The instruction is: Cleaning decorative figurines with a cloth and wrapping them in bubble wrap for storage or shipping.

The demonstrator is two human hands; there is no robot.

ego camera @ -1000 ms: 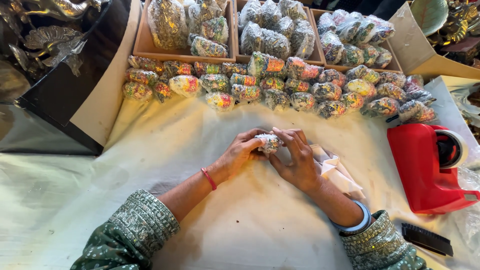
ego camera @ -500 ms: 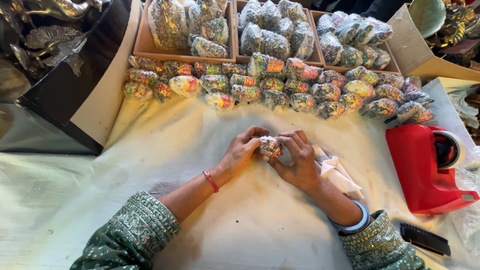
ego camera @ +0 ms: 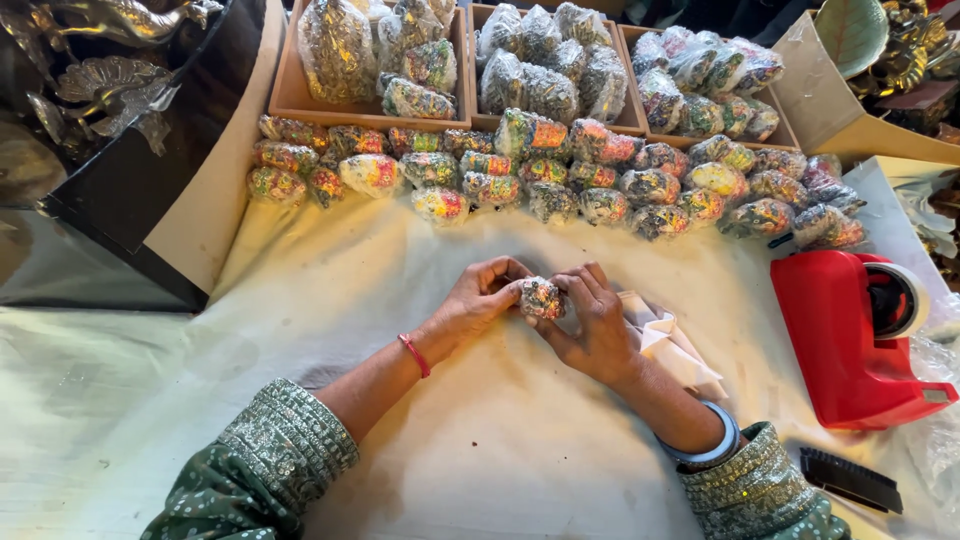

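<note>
Both hands, left hand (ego camera: 478,300) and right hand (ego camera: 592,325), close fingertips on a small wrapped ornament (ego camera: 541,297), multicoloured and glossy under clear film, held just above the cloth-covered counter (ego camera: 480,440), near rows of similar wrapped pieces (ego camera: 540,180).

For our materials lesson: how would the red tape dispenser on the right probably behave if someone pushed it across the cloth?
The red tape dispenser looks blocky with a broad flat base, so it would probably slide rather than tip or roll. Its solid body suggests it is fairly heavy and stiff. The soft white cloth beneath might drag and wrinkle.
</note>
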